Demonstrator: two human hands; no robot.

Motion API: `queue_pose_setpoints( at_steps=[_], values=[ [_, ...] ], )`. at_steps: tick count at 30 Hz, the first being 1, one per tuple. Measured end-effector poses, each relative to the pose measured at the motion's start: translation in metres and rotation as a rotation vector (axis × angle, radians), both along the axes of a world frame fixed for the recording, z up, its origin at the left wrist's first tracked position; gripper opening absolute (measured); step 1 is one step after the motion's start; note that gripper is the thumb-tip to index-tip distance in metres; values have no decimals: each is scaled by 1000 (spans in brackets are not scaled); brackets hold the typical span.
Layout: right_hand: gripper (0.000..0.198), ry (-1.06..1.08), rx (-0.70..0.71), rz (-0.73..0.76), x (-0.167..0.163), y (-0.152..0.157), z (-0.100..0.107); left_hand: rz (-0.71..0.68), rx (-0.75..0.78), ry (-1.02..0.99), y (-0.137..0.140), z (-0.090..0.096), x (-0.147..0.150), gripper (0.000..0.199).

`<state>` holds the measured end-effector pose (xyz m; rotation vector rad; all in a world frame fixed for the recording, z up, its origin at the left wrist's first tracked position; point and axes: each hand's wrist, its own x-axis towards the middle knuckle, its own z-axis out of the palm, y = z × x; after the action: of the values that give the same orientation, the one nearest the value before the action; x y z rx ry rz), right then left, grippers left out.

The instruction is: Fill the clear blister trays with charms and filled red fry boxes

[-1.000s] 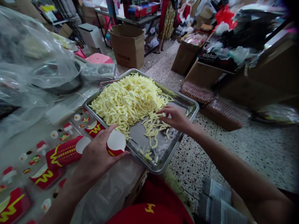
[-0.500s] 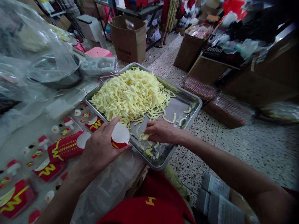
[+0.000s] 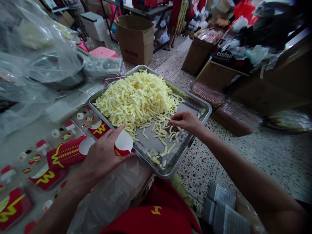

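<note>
My left hand (image 3: 103,154) is wrapped round a red-and-white French fry carton (image 3: 123,143), its white inner side facing up, beside the tray's near left edge. The metal tray (image 3: 179,162) bears a large heap of pale yellow fry-shaped sticks (image 3: 136,97), with loose ones spread in front. Over these loose sticks is my right hand (image 3: 186,122), its thumb and fingers drawn together in a pinch. Whether anything is between those fingertips I cannot make out. On the table, a stack of red fry cartons (image 3: 65,154) lies left of my left hand.
Clear plastic covers the table, over printed food pictures. A metal bowl (image 3: 65,79) under plastic bags stands at the back left. Beyond the tray are a tall cardboard box (image 3: 135,42) and a pink stool (image 3: 103,52). More boxes (image 3: 198,53) and wrapped goods line the speckled floor at right.
My right hand has moved away from me and to the right, rising off the tray's near part. More loose sticks now lie scattered below it. My left hand still holds the carton.
</note>
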<state>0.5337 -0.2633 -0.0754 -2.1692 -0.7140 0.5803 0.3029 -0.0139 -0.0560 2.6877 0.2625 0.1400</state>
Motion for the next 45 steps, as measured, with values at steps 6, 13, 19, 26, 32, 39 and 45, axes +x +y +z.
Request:
queue_pose_setpoints(
  at_steps=[6,13,19,26,32,39,45],
  values=[
    [8,-248,-71,151,-61,13,-17,-19,24,-43,0,0,-1,98],
    [32,-142,-120,-106,-24,-19,11,9,17,-21,6,1,-3,100],
    [20,-543,-274,-73,-42,6,15,-97,22,19,-1,12,14,96],
    [14,-514,-524,-20,-70,39,-7,-80,12,-49,3,23,25,95],
    [18,-583,-633,-30,-78,48,-15,-120,113,9,-8,18,28,89],
    [9,-234,-205,-136,-57,27,-11,-65,226,48,-8,19,19,86],
    [11,-563,-104,203,-60,33,30,-160,216,41,-40,16,52,85]
  ],
)
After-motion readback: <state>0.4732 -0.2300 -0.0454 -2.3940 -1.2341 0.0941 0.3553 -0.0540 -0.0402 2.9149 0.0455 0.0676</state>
